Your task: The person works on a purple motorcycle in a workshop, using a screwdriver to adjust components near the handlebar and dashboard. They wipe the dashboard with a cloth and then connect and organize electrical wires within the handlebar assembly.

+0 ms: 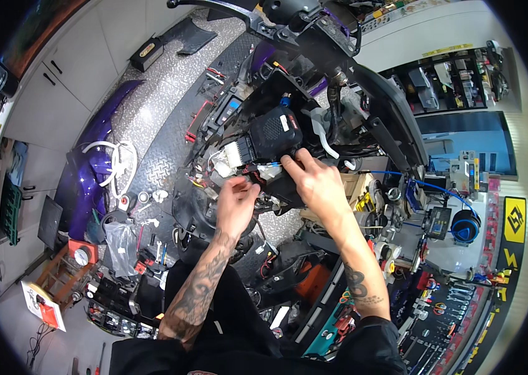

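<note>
A scooter or motorcycle front with its panels off stands before me, its handlebar at the top. Within it sits a black ribbed box with a white label. Beside that box is a white multi-pin connector block, with a dark cable bundle below it. My left hand is at the bundle, fingers curled in and slightly blurred; what they hold is hidden. My right hand reaches to the box's lower edge, fingers bent together near a thin blue-and-white wire. Whatever is between them cannot be made out.
Purple body panels and a coiled white hose lie on the left floor. A clear plastic bag rests below them. At right are a bench with a blue cable reel and a tool drawer with wrenches.
</note>
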Action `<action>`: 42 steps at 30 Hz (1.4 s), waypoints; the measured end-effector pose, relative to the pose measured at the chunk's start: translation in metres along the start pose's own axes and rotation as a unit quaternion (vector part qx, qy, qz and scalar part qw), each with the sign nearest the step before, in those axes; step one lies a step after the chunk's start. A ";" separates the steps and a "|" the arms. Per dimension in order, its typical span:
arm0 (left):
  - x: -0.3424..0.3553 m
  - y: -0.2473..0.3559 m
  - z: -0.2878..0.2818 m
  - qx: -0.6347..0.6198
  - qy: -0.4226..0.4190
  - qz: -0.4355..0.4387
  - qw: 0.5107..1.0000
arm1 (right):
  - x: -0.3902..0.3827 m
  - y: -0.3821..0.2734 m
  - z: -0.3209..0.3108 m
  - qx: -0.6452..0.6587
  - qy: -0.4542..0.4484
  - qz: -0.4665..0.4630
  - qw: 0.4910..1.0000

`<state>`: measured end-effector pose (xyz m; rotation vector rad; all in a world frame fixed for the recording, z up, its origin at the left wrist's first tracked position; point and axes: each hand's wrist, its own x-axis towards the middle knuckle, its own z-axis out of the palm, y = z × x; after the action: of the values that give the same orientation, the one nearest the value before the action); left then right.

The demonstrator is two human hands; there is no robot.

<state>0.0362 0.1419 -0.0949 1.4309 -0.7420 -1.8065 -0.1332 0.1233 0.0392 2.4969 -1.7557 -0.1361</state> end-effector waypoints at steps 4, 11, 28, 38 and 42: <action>-0.013 0.046 -0.013 0.266 0.047 0.419 0.867 | 0.004 -0.015 0.002 -0.054 -0.006 0.030 0.998; 0.004 0.071 -0.009 0.404 -0.026 0.509 0.760 | 0.012 -0.026 0.004 -0.112 -0.039 0.076 0.990; 0.012 0.056 -0.033 0.242 -0.058 0.516 0.820 | -0.021 0.019 0.011 -0.033 0.127 -0.026 0.991; 0.037 -0.067 -0.088 0.193 -0.073 0.508 0.837 | 0.003 0.028 0.023 -0.115 0.157 -0.150 0.969; 0.071 -0.071 -0.069 0.221 0.014 0.654 0.723 | 0.004 0.036 0.026 -0.175 0.162 -0.181 0.954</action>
<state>0.0815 0.1251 -0.2068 0.6985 -1.6704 -0.4730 -0.1688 0.1066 0.0177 2.3801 -1.0380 -0.0484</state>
